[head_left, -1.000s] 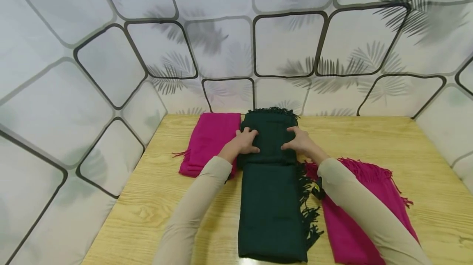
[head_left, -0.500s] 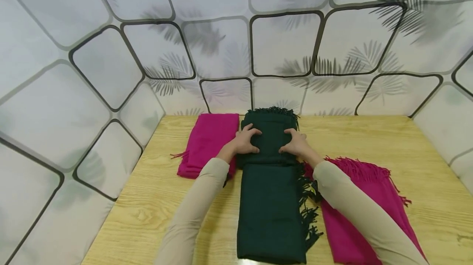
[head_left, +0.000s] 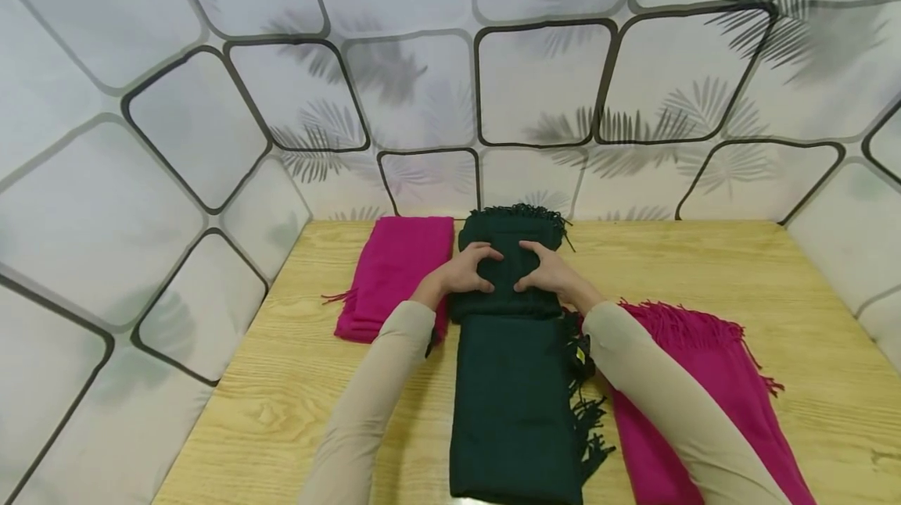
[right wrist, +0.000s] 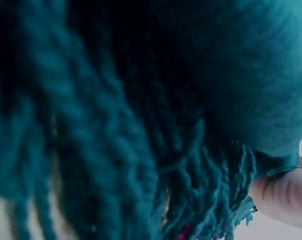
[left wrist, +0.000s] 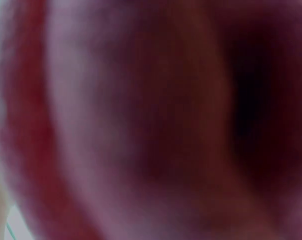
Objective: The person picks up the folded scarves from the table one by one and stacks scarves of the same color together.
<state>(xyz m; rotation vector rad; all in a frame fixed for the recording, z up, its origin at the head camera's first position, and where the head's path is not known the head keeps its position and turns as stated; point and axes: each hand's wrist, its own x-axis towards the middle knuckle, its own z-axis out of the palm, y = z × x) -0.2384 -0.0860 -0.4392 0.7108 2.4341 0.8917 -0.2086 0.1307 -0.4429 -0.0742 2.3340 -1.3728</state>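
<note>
A folded dark green scarf (head_left: 508,303) with a fringed far end lies at the back of the table. On its left part rests the left hand (head_left: 464,268), thumb and forefinger spread in a curve. Facing it from the other side, the right hand (head_left: 556,270) rests on the same scarf with thumb and forefinger similarly spread. A narrow strip of cloth shows between both hands. The left wrist view is a blur of magenta cloth (left wrist: 156,115). Green fringe (right wrist: 116,150) fills much of the right wrist view, with part of the right hand (right wrist: 286,197) at its right edge.
A second folded green scarf (head_left: 517,411) lies in front, fringe to the right. Folded magenta scarves lie at left (head_left: 404,270) and right (head_left: 693,388), the right one partly under the right sleeve. A patterned fabric wall (head_left: 422,91) stands behind the wooden table (head_left: 267,403).
The right hand has moved left from the green scarf's right edge toward its middle, closer to the left hand. The left hand shifts only slightly. The cloth between them looks more creased.
</note>
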